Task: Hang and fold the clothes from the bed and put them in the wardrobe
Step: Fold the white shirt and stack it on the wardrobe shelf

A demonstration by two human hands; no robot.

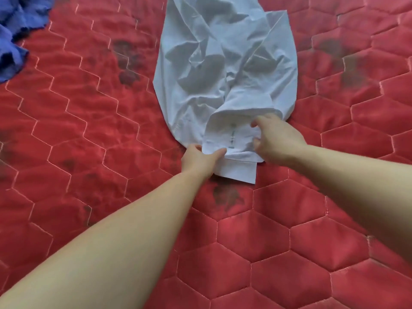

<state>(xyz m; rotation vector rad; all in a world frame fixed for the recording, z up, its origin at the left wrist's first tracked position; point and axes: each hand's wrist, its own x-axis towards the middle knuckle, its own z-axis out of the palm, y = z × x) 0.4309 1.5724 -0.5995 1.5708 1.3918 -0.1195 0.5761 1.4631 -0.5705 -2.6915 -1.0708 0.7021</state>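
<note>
A white shirt (225, 70) lies crumpled lengthwise on the red quilted bed (89, 130), its sides folded inward and its collar end toward me. My left hand (198, 160) pinches the near left edge of the collar, thumb on top of the fabric. My right hand (276, 139) grips the right side of the collar, fingers curled into the cloth. A flat collar flap sticks out below the hands toward me.
A heap of blue clothing (15, 30) sits at the far left corner of the bed. Dark blotches mark the quilt in several spots. Bare quilt stretches to both sides of the shirt and in front of me.
</note>
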